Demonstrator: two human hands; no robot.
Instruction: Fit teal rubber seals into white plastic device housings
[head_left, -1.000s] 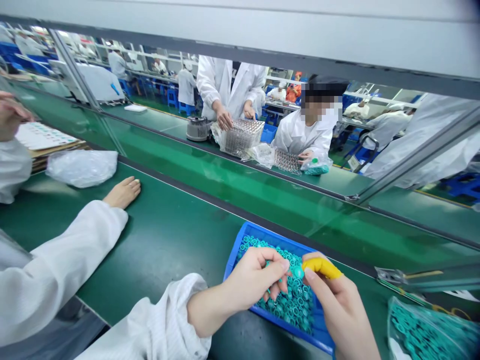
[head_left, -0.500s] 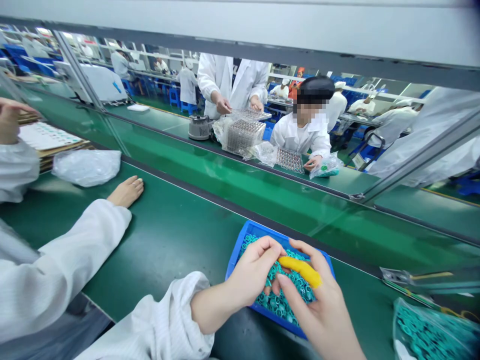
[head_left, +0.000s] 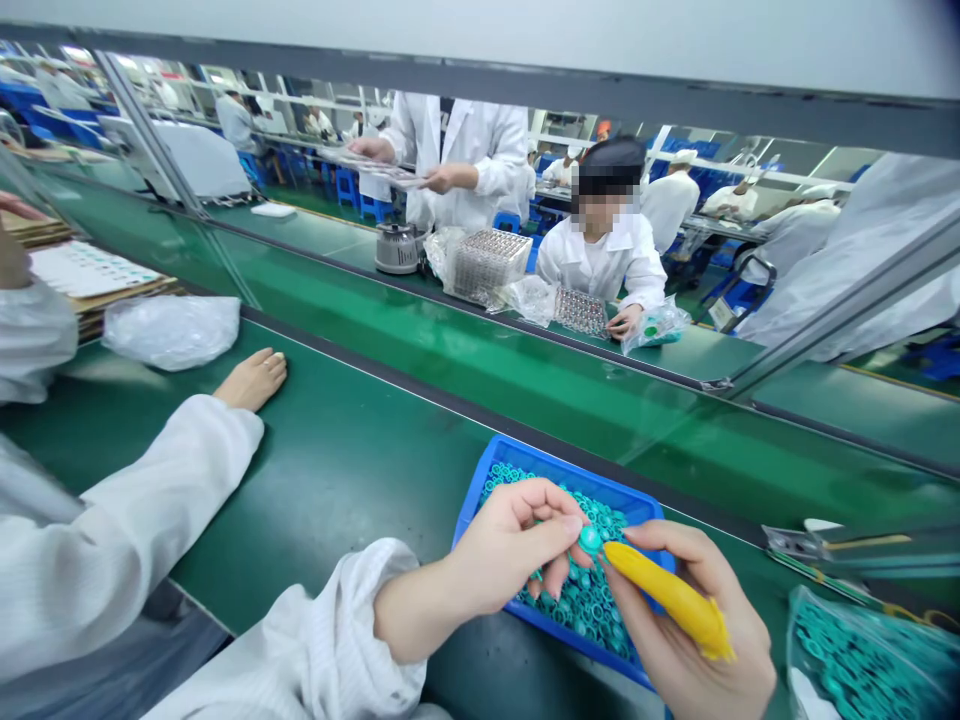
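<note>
A blue tray [head_left: 491, 462] full of small teal rings [head_left: 592, 605] lies on the green belt in front of me. My left hand [head_left: 510, 545] hovers over the tray, its thumb and fingers pinched on a small teal piece [head_left: 590, 540]. My right hand [head_left: 686, 625] is beside it at the tray's right end. Its forefinger wears a yellow finger cot [head_left: 671, 597] whose tip touches the same teal piece.
A co-worker's white sleeve [head_left: 120, 520] and flat hand [head_left: 251, 380] rest on the belt at left, near a clear plastic bag [head_left: 172, 330]. A bag of teal rings [head_left: 862, 660] sits at lower right. Behind a glass divider, people in white coats handle clear trays [head_left: 491, 260].
My right hand dropped lower and to the right, and its yellow-tipped forefinger now meets the teal piece in my left fingers. A standing person opposite has lifted a flat tray.
</note>
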